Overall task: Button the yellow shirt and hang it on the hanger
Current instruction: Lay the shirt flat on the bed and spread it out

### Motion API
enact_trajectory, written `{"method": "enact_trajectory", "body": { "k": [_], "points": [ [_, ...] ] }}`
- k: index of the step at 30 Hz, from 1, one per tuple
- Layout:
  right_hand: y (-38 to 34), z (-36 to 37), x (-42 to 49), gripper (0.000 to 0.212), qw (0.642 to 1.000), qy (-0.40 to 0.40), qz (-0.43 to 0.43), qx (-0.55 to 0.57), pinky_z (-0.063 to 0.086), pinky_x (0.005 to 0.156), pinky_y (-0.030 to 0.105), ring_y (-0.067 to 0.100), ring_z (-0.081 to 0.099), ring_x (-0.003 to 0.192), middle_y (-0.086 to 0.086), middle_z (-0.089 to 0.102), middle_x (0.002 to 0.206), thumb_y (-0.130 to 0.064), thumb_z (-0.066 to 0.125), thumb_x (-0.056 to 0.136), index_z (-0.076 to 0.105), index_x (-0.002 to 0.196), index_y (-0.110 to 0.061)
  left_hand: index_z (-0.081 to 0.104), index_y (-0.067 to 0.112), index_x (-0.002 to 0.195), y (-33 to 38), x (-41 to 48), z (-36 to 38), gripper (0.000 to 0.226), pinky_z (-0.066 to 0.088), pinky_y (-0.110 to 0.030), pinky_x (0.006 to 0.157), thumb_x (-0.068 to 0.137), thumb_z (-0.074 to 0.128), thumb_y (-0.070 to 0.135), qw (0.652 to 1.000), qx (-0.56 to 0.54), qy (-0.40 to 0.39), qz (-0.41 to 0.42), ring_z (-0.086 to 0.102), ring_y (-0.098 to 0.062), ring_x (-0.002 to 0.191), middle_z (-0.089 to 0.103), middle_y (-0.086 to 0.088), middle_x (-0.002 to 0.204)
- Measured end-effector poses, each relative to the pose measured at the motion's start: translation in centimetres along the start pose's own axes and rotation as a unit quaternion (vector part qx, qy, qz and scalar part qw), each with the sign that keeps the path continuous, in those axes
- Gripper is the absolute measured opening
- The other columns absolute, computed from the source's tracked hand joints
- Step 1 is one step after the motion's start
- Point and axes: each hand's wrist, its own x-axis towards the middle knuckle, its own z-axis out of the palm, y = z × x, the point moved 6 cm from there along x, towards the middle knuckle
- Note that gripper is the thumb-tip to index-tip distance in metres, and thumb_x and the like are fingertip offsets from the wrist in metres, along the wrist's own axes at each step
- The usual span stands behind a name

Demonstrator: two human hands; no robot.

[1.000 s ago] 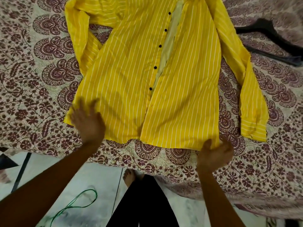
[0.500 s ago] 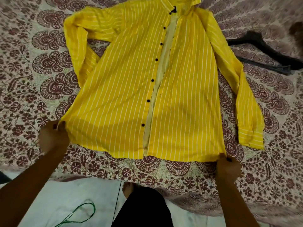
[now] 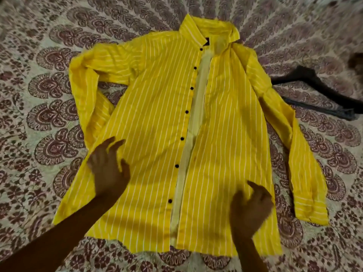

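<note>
left hand (image 3: 109,169): fingers spread, nothing held, over shirt panel | right hand (image 3: 251,209): fingers loosely bent, blurred, nothing gripped, by the hem | yellow shirt (image 3: 157,114): unbuttoned, front up, under both hands, open front gap between them | hanger (image 3: 318,89): on bedsheet (image 3: 39,55), beyond right hand, past the sleeve

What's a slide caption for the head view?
Unbuttoned yellow shirt spread on a patterned bedsheet, left hand and right hand open over its lower front, black hanger beside it.
</note>
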Motion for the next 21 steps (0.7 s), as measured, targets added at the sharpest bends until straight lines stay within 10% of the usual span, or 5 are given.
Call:
{"method": "enact_trajectory", "body": {
  "k": [5,9,17,21],
  "points": [
    [-9.2,7.4,3.6,0.030,0.970,-0.170,-0.174,0.028,0.048,0.075,0.033,0.023,0.056,0.088,0.006,0.062,0.100,-0.034,0.049,0.083,0.063,0.104,-0.018,0.056,0.017,0.115,9.8,8.5,7.1,0.036,0.036,-0.027,0.093,0.083,0.039,0.013,0.972,-0.182,-0.115,0.091,0.048,-0.023,0.110,0.054,-0.007,0.120],
    [-13.0,11.3,6.6,0.032,0.955,-0.214,-0.206,0.015,0.050,0.052,0.026,0.021,0.064,0.078,-0.001,0.062,0.092,-0.045,0.047,0.079,0.061,0.100,-0.026,0.057,0.010,0.116,15.1,15.2,12.8,0.030,0.049,-0.039,0.089,0.087,0.048,0.007,0.950,-0.218,-0.194,0.113,0.056,-0.026,0.107,0.053,-0.010,0.120],
    [-13.6,15.2,13.7,0.048,0.973,-0.208,-0.087,0.057,0.051,0.055,0.034,0.027,0.068,0.075,0.003,0.063,0.107,-0.036,0.067,0.080,0.041,0.119,-0.024,0.050,0.013,0.129,22.7,27.4,22.1,0.036,0.031,-0.033,0.107,0.094,0.046,0.011,0.939,-0.158,-0.270,0.145,0.038,-0.027,0.131,0.038,-0.012,0.143],
    [-12.3,16.3,14.8,0.056,0.967,-0.234,-0.011,0.097,0.043,0.061,0.029,0.026,0.067,0.073,0.003,0.069,0.080,-0.046,0.063,0.083,0.040,0.127,-0.021,0.048,0.018,0.132,24.7,30.2,27.3,0.037,0.022,-0.038,0.111,0.096,0.042,0.022,0.921,-0.031,-0.326,0.213,0.026,-0.034,0.136,0.027,-0.016,0.149]
  ]
}}
